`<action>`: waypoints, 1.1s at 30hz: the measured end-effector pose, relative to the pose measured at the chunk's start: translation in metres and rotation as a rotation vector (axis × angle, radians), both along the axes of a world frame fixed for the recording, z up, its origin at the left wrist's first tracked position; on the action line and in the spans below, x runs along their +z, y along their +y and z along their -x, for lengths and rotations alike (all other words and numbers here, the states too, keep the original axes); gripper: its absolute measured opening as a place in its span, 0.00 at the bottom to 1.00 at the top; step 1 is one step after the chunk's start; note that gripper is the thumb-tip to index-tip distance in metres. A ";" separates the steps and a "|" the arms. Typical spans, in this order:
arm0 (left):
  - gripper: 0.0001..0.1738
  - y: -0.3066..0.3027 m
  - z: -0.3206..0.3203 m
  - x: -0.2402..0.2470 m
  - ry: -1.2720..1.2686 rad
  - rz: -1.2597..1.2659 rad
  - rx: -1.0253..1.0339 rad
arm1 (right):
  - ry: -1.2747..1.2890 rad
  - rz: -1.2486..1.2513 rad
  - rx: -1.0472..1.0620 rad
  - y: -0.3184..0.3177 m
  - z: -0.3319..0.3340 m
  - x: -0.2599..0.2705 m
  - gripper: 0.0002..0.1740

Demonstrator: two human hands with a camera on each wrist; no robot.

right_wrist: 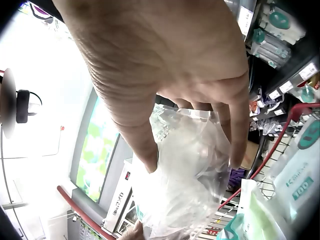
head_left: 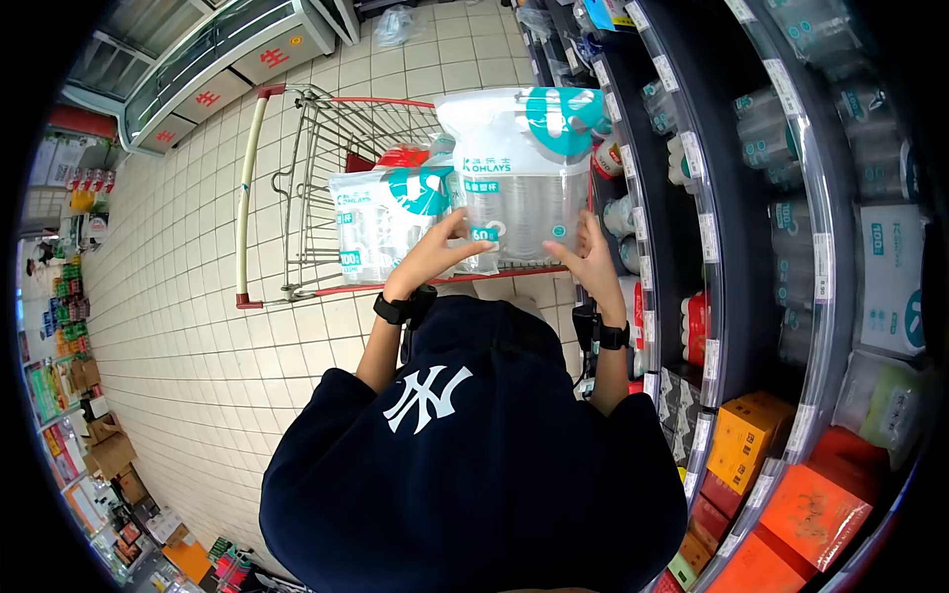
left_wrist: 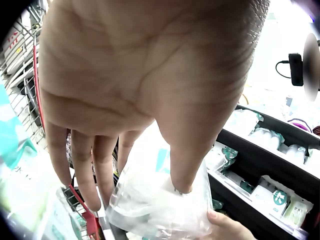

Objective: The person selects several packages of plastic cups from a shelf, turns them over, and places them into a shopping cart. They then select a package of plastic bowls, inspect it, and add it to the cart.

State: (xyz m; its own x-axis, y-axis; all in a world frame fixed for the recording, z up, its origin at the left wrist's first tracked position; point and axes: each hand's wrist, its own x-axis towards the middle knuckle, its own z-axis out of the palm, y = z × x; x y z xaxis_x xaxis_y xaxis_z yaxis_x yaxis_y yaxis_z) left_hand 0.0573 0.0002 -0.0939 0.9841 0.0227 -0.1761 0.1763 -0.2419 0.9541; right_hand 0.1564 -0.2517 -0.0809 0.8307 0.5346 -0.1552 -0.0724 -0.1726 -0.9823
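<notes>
Lying at the left in the shopping cart (head_left: 371, 100) is a smaller bag (head_left: 390, 232). Just right of it, the left hand (head_left: 435, 252) grips the left side of the big bag of cups (head_left: 529, 193). The right hand (head_left: 593, 267) grips its right side. The big bag is over the cart's right part, perhaps partly resting there. Stocked shelves (head_left: 719, 262) stand at the right.
</notes>
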 end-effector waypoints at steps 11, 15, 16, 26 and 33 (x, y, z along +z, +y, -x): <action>0.28 0.070 0.016 -0.025 0.062 -0.105 0.092 | -0.286 0.093 -0.014 0.073 -0.049 -0.010 0.34; 0.28 0.101 0.034 -0.035 0.178 -0.203 0.116 | -0.408 0.111 0.043 0.115 -0.072 0.004 0.33; 0.28 0.107 0.040 -0.038 0.212 -0.226 0.130 | -0.535 0.123 0.080 0.125 -0.082 0.002 0.33; 0.35 0.171 0.089 -0.070 0.417 -0.293 0.188 | -0.889 0.201 0.201 0.263 -0.116 -0.055 0.31; 0.40 0.197 0.103 -0.080 0.395 -0.219 0.310 | -1.081 0.381 0.342 0.317 -0.097 -0.131 0.30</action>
